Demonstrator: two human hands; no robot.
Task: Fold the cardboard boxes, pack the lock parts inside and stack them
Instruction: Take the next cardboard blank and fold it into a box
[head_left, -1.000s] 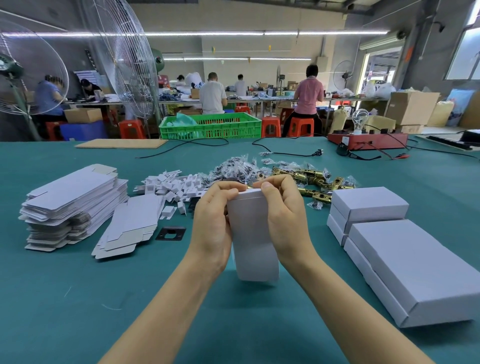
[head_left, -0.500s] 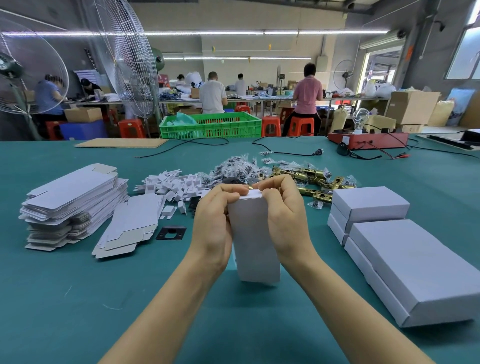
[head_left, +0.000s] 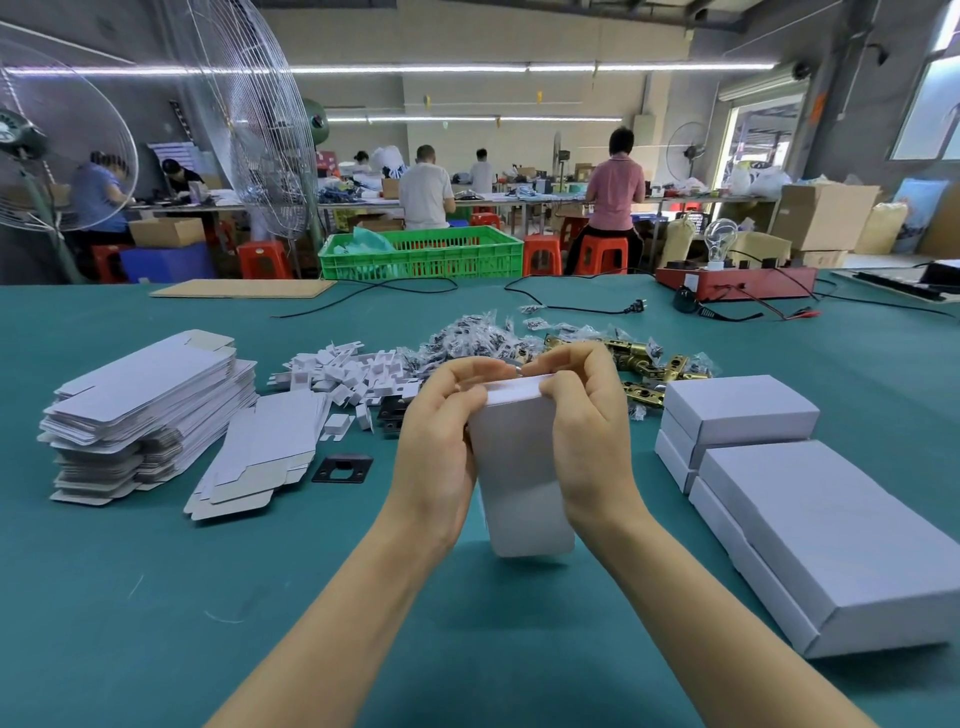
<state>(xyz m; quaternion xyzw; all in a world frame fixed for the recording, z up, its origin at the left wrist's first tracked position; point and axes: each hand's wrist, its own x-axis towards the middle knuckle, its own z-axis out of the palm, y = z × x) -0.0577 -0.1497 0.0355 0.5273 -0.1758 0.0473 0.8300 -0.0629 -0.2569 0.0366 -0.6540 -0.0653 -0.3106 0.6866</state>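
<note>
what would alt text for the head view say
Both hands, left hand and right hand, hold a white cardboard box upright on a teal table, pinching its top flap. Flat box blanks lie left, finished boxes right.

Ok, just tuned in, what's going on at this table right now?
A person is closing a small white box, which stands upright on the green table. The left hand and the right hand grip it near the top, fingers curled over the upper flap. Flat box blanks are stacked to the left, finished boxes to the right. Brass lock parts and small white pieces lie in piles behind the box.
</note>
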